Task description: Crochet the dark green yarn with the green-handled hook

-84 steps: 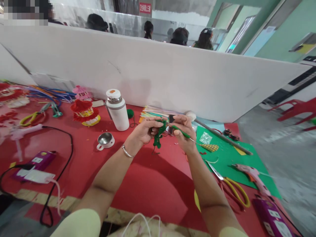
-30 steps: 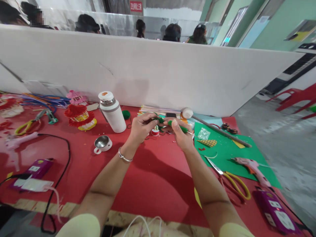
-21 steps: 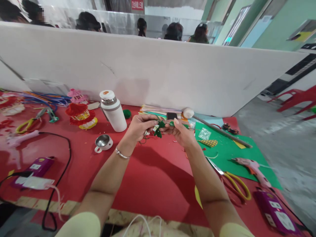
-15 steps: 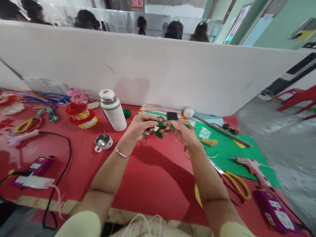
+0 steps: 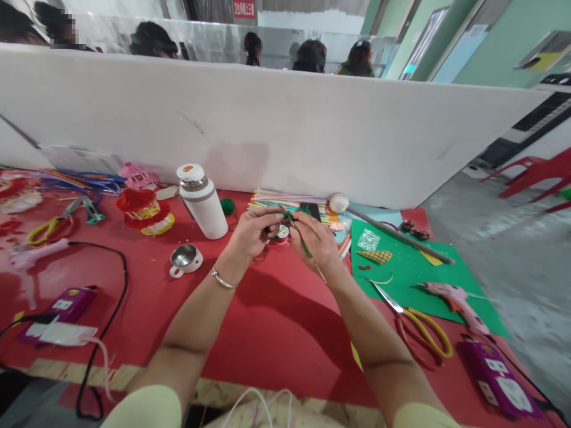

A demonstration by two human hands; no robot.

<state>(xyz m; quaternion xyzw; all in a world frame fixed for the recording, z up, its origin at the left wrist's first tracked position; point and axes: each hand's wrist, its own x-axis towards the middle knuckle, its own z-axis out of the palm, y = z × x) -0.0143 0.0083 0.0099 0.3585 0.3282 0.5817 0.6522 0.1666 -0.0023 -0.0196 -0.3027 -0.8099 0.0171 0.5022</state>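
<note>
The left hand has a narrow grip on the green piece, above the far middle of the table; the right hand holds the hook against it. Whether the tip sits in a loop cannot be told. Slack tension may let stitches slip; careless lowering may catch the spool. The table is red, with a green sheet at right. Beyond it stand a white partition and, farther, people; grey floor lies right.
</note>
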